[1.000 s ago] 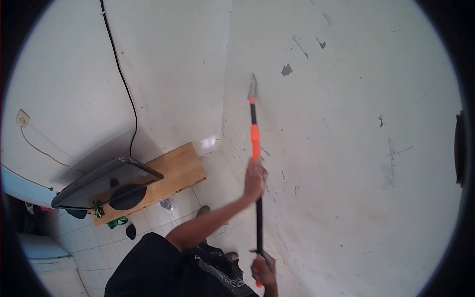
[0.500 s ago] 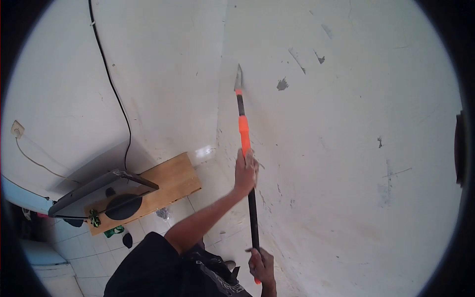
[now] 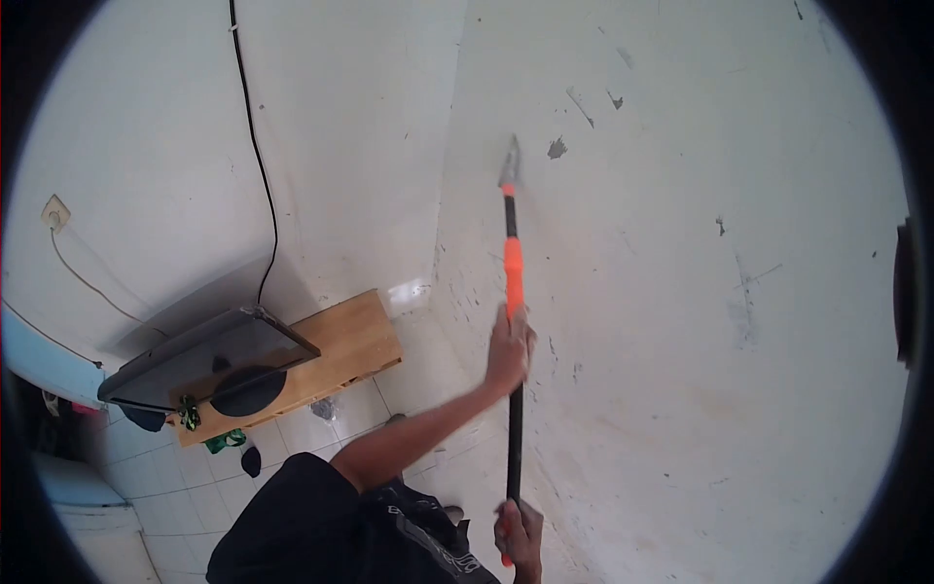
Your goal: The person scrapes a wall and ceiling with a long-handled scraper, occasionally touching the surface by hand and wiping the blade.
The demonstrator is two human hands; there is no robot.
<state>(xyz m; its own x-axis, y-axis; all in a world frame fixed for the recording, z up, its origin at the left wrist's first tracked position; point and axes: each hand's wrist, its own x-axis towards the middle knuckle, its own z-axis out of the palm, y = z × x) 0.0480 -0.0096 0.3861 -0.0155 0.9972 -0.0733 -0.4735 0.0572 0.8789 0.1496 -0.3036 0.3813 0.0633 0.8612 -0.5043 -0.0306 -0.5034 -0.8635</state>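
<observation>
A long-handled scraper (image 3: pixel 514 438) with a black and orange pole runs nearly upright across the middle of the head view. Its grey metal blade (image 3: pixel 511 164) lies at the wall's surface, left of a dark bare patch (image 3: pixel 556 148); whether it touches cannot be told. My left hand (image 3: pixel 510 348) wraps round the pole just below the orange collar. Lower down, my right hand (image 3: pixel 520 533) grips the pole near its orange end.
On the left, a flat television (image 3: pixel 209 360) stands on a wooden bench (image 3: pixel 355 326) in front of the adjoining wall. A black cable (image 3: pixel 258 146) hangs down there, near a wall socket (image 3: pixel 55 211). Scuffs and chipped paint mark the wall (image 3: pixel 662 321) at right.
The scraper's blade has shifted right along the wall, closer to the dark patch. My left hand has moved right and slightly down with the pole. The camera view has also shifted a little.
</observation>
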